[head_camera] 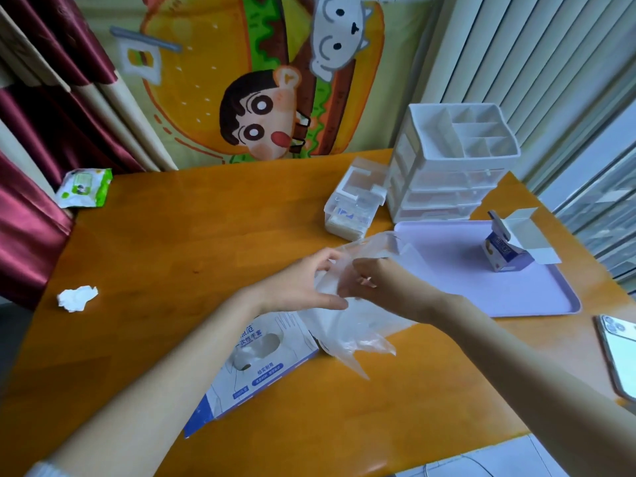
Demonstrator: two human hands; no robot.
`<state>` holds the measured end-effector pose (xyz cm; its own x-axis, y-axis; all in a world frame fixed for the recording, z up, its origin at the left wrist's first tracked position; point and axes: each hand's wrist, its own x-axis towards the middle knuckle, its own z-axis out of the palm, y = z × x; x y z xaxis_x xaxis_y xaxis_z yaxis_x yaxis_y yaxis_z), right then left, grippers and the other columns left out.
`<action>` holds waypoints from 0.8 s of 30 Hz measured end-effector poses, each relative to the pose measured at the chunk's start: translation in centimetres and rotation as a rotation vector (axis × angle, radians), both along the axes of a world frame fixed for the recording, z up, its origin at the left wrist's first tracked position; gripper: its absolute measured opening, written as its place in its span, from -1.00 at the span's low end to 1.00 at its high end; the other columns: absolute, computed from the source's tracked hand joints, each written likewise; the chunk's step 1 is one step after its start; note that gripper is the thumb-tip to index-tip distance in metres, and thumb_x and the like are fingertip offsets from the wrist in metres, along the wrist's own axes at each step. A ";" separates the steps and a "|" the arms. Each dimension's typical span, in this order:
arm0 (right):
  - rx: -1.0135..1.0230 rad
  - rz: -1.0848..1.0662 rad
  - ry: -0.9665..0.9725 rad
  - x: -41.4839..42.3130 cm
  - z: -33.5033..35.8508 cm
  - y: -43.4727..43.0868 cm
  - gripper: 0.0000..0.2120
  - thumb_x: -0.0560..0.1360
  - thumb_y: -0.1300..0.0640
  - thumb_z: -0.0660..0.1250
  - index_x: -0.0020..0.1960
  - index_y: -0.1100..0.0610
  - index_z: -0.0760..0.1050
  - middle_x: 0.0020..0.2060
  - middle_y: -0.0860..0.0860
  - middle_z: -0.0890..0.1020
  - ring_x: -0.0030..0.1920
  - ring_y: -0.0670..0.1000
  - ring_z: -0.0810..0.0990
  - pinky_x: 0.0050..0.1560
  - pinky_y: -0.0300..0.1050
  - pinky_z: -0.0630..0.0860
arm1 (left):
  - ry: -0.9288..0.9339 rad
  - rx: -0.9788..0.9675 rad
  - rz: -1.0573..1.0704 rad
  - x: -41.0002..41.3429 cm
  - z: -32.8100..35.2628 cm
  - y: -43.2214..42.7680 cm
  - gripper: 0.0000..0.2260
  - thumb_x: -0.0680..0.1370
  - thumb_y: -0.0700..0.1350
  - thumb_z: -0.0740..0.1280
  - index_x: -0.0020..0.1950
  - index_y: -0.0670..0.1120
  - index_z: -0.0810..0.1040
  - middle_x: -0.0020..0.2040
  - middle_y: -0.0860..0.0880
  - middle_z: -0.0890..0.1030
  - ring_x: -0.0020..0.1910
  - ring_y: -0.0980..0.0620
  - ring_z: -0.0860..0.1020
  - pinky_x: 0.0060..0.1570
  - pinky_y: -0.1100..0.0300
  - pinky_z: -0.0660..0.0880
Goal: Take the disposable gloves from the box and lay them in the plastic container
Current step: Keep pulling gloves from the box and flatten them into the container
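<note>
Now both hands meet above the middle of the wooden surface (172, 242), working a limp bunch of clear disposable gloves (351, 330) between them. The left hand (299, 287) comes in from the lower left, its fingers (323, 256) and thumb closed on the upper part of the plastic in a pinch. The right hand (382, 284), with a ring on one finger, has its fingers curled into the same bunch from the other side. The loose glove ends hang down and trail onto the surface just beside the glove box (261, 363), which lies flat under the left forearm with its oval opening facing up. The plastic container (354, 208), clear with a white top, sits beyond the hands, next to a white drawer organiser (451, 166); what it holds is too blurred to tell. A lilac tray (481, 290) lies to the right, and a small opened carton (509, 249) stands on it. A phone (619, 352) lies at the right edge, a crumpled tissue (77, 297) lies to the left, and a pack of wipes (84, 187) lies at the far left corner.
</note>
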<state>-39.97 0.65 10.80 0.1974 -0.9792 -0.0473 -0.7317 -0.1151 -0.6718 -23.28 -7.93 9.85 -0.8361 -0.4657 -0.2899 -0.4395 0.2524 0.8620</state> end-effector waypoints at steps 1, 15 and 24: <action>0.012 -0.026 -0.040 -0.3 0.0 0.1 -0.93 0.51 0.30 0.33 -0.14 0.23 0.57 -0.28 -0.19 0.51 -0.23 -0.24 0.51 -0.18 -0.42 0.40 | 0.007 0.010 0.002 -0.4 0.0 -0.2 -0.56 0.47 -0.10 0.47 0.29 0.05 0.40 0.21 0.02 0.55 0.19 0.13 0.47 0.13 0.31 0.35; -0.278 -0.492 -0.059 -7.1 1.7 -1.5 -0.80 0.42 0.32 0.42 -0.13 0.05 0.49 -0.29 -0.25 0.54 -0.25 -0.33 0.49 -0.20 -0.50 0.35 | 0.263 -0.481 0.511 -4.9 2.0 -2.6 -0.68 0.45 -0.32 0.38 -0.32 0.02 0.37 -0.28 0.11 0.45 -0.24 0.20 0.42 -0.25 0.39 0.36; -0.578 -0.300 0.119 -8.5 0.6 -1.0 -0.85 0.42 0.40 0.38 -0.15 0.16 0.58 -0.24 -0.10 0.50 -0.20 -0.20 0.37 -0.14 -0.40 0.35 | 0.284 -0.703 0.338 -4.1 -0.1 -2.4 -0.67 0.33 -0.49 0.32 -0.32 -0.05 0.41 -0.29 0.15 0.37 -0.17 0.04 0.34 -0.18 0.39 0.27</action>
